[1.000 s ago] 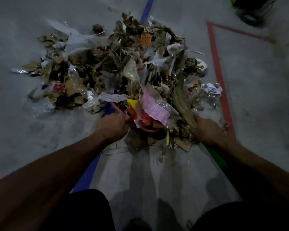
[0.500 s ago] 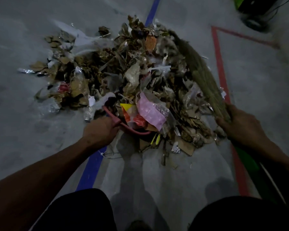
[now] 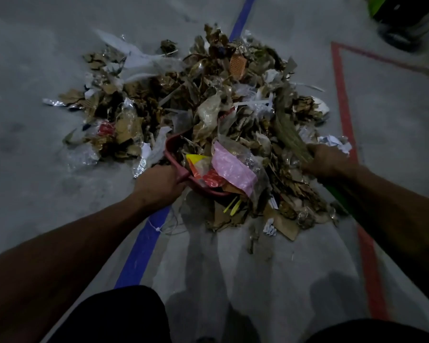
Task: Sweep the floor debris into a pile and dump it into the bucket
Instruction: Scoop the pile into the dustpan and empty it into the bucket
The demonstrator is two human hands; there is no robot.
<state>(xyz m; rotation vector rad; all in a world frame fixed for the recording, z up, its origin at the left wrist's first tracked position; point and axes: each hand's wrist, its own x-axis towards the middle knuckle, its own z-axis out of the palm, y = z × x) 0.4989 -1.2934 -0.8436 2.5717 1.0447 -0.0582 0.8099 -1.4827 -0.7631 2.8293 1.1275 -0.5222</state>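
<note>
Debris pile (image 3: 208,115) of dry leaves, cardboard scraps, plastic wrap and paper lies mid-floor, straddling the blue floor line (image 3: 144,248). A red dustpan (image 3: 176,154) sits wedged in the pile's near edge, heaped with pink and yellow wrappers. Left hand (image 3: 156,186) grasps the dustpan's handle. Right hand (image 3: 325,159) clenches the broom (image 3: 287,129) at the bristle base, bristles lying across the pile's right side. Red floor line (image 3: 342,107) runs just right of the pile. Dark blurred object (image 3: 401,18) at the far right corner.

Dustpan (image 3: 176,154) in debris pile's (image 3: 183,100) near edge, broom (image 3: 289,131) to its right, on floor (image 3: 35,45).
</note>
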